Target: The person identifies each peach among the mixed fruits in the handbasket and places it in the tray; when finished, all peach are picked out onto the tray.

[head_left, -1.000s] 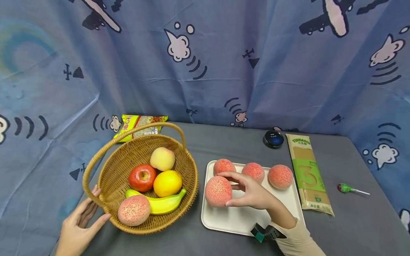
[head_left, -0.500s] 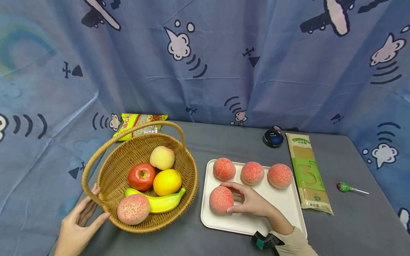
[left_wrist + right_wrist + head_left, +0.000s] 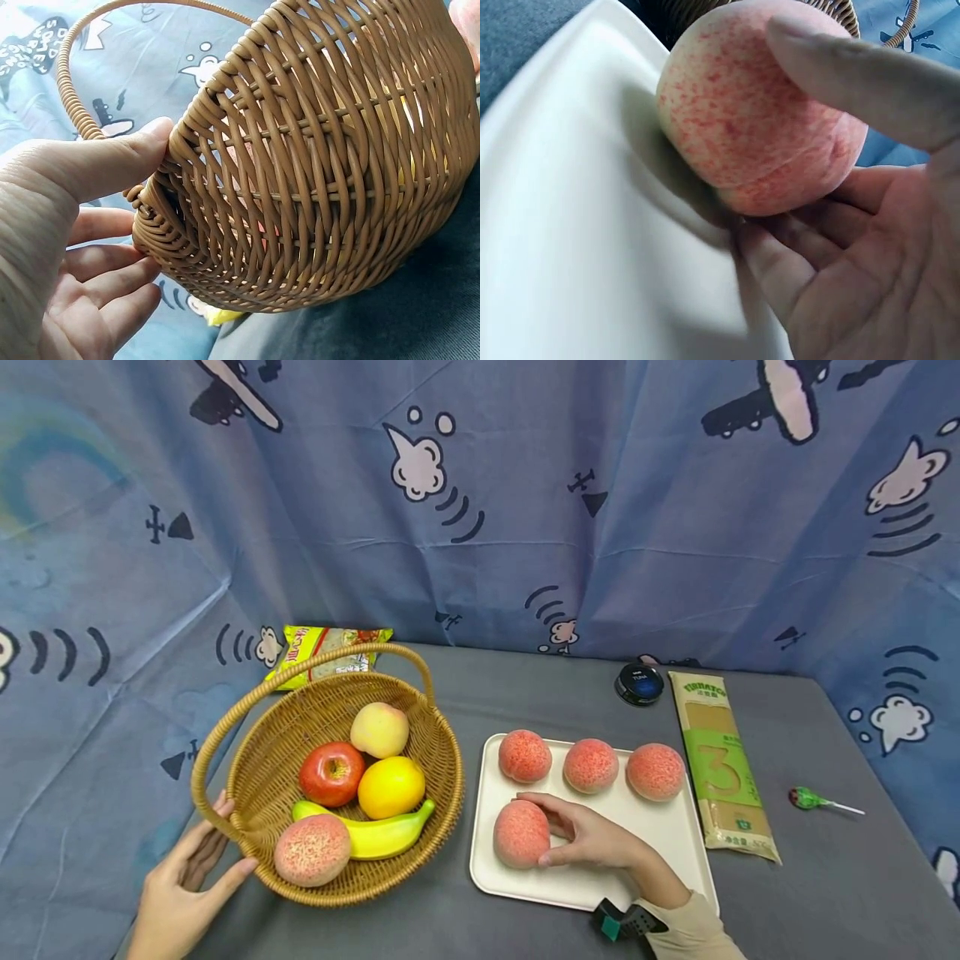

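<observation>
A speckled pink peach lies at the front left of a white tray. My right hand holds it, thumb over one side and fingers curled round the other. Three more peaches sit in a row along the tray's far edge. My left hand rests against the near left rim of a wicker basket, thumb pressed on the weave and fingers straight. The basket holds another speckled peach, a banana, an apple, an orange and a pale peach.
A pasta packet lies right of the tray, with a dark round tin behind it and a green lollipop further right. A yellow snack bag sits behind the basket. Blue patterned cloth hangs all round the grey table.
My right hand has brought the peach down from above the tray's left edge onto the tray's front left. The left hand and basket have stayed put.
</observation>
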Motion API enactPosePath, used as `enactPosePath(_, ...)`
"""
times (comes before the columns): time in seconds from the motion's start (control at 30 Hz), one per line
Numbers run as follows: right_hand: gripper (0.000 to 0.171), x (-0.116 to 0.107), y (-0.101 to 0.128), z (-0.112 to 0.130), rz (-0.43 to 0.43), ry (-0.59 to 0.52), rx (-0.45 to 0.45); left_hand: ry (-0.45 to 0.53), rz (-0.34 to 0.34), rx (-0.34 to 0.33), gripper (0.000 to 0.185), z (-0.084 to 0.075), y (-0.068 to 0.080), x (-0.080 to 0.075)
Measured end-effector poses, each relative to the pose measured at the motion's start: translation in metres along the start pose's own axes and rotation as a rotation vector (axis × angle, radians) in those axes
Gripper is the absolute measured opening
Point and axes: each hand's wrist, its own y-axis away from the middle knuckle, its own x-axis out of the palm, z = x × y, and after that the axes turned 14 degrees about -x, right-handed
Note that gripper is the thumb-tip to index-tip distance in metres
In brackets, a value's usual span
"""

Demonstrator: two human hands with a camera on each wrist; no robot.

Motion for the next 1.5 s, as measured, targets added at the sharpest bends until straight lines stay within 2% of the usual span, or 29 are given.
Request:
enactPosePath(0.17, 0.080, 0.000, 0.001, 0.003, 0.041, 0.093, 0.002, -0.007, -0.001, 0.000, 0.076, 0.000, 0.000, 0.000)
enactPosePath(0.4, 0.086, 0.002, -0.001, 0.010, 0.061, 0.173, 0.023, -0.027, 0.001, -0.046, 0.076, -0.001, 0.002, -0.002)
enactPosePath(0.6, 0.090, 0.000, 0.000, 0.015, 0.074, 0.259, 0.025, -0.032, -0.004, 0.004, 0.076, 0.000, 0.002, -0.002)
enactPosePath(0.73, 0.089, -0.003, -0.002, 0.024, 0.079, 0.269, 0.005, -0.011, 0.004, 0.017, 0.075, 0.001, 0.001, -0.002)
enactPosePath(0.93, 0.085, -0.009, -0.011, 0.052, 0.065, 0.239, -0.056, 0.001, 0.010, 0.010, 0.074, -0.001, 0.000, -0.003)
enactPosePath(1.2, 0.078, -0.010, -0.052, 0.094, 0.122, 0.234, -0.151, 0.023, 0.037, 0.008, 0.072, 0.000, -0.001, -0.004)
enactPosePath(1.4, 0.075, -0.002, -0.101, 0.113, 0.230, 0.219, -0.263, 0.012, 0.039, 0.016, 0.073, 0.000, -0.002, -0.004)
enactPosePath(1.5, 0.073, 0.007, -0.129, 0.120, 0.295, 0.198, -0.292, 0.009, 0.038, 0.017, 0.073, -0.001, -0.001, -0.003)
